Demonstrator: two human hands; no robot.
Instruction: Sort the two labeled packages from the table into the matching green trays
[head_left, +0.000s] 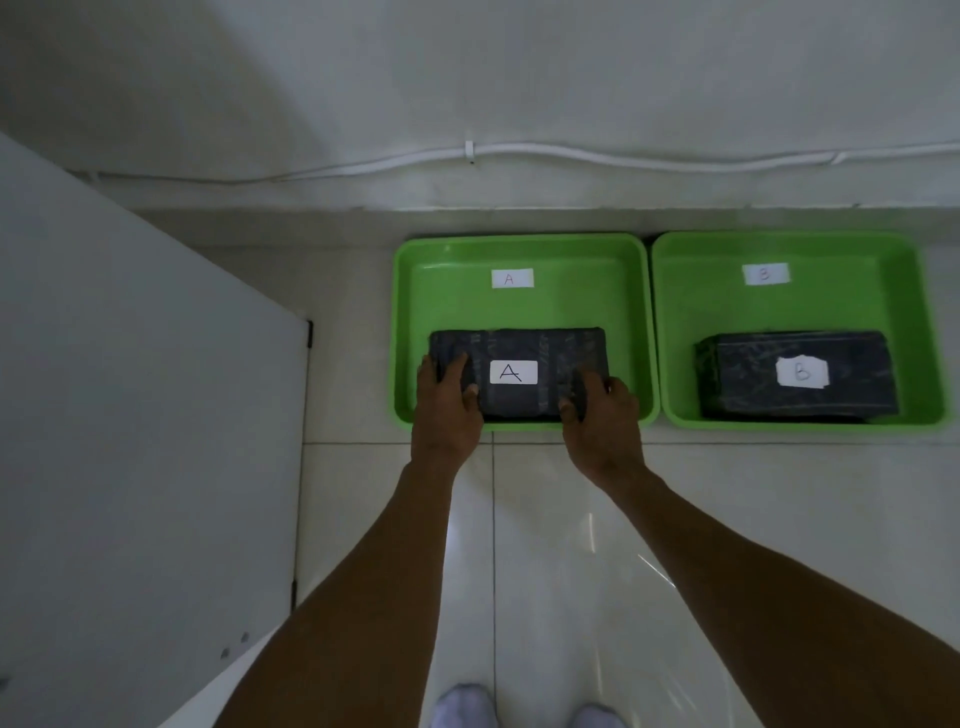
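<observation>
Two green trays stand side by side on the tiled floor by the wall. The left tray (519, 249) carries a white label A on its bottom. Inside it lies a dark wrapped package marked A (519, 348). My left hand (447, 405) grips the package's left end and my right hand (602, 410) grips its right end, both reaching over the tray's near rim. The right tray (789, 244) has a label B, and a dark package marked B (795, 374) rests inside it, apart from both hands.
A white table top (130, 415) fills the left side, its corner near the left tray. A white cable (519, 153) runs along the wall behind the trays. Pale floor tiles (545, 545) lie below my arms, with my white-socked feet (524, 709) at the bottom edge.
</observation>
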